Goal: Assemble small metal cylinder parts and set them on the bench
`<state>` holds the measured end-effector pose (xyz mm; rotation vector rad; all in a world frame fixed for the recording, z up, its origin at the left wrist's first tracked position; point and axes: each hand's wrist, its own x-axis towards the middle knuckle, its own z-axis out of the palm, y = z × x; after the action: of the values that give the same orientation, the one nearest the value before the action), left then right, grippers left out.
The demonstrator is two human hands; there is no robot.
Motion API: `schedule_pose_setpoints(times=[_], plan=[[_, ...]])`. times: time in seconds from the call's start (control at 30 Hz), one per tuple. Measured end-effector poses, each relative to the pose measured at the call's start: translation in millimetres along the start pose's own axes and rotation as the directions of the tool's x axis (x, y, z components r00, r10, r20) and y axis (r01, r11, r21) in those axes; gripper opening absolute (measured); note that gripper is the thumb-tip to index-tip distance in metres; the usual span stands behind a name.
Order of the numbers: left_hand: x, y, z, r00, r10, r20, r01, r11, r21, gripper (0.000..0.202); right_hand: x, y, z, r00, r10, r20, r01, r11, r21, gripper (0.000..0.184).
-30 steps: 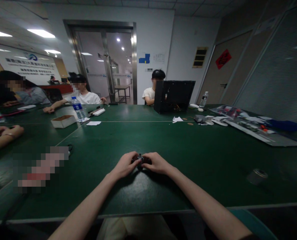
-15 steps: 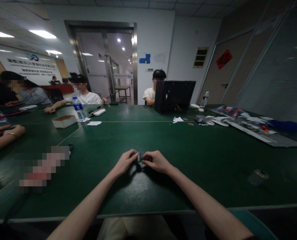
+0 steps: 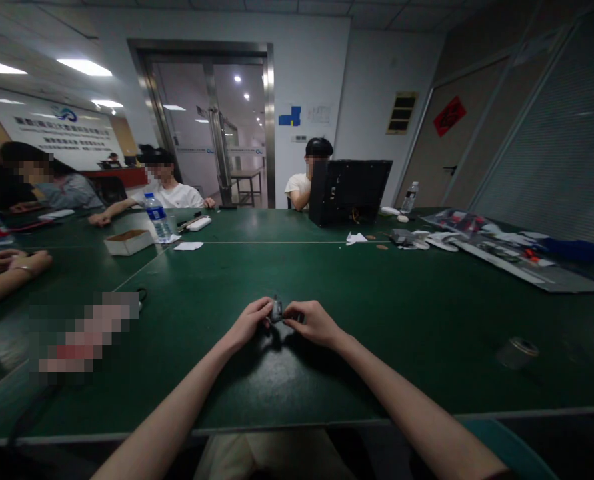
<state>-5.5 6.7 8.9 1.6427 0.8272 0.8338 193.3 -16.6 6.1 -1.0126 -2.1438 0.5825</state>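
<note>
Both my hands meet over the middle of the green table. My left hand and my right hand each pinch one side of a small dark object, held just above the tabletop. It is small, dark and partly hidden by my fingertips, so I cannot make out what it is. Both forearms reach in from the near edge.
A small metal cup or roll sits at the right. A white box and water bottle stand at the left. A black monitor, papers and packaging lie at the back right. Other people sit around the far and left sides.
My hands lifted the small object off the table and turned it upright between the fingertips; they have drawn slightly apart. The people nearby have barely moved.
</note>
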Motion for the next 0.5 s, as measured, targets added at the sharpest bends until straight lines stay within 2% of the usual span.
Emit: schedule_pose_setpoints(times=[0.3, 0.5], plan=[[1.5, -9.6, 0.8, 0.995, -0.089, 0.051, 0.098, 0.968, -0.231, 0.03, -1.7, -6.4, -2.8, 0.999, -0.024, -0.023, 0.024, 1.0, -0.001, 0.01], [1.2, -10.8, 2.1, 0.993, -0.103, 0.061, 0.116, 0.954, -0.277, 0.03, -1.9, -8.0, -4.2, 0.999, -0.027, -0.021, 0.026, 1.0, -0.009, 0.01]])
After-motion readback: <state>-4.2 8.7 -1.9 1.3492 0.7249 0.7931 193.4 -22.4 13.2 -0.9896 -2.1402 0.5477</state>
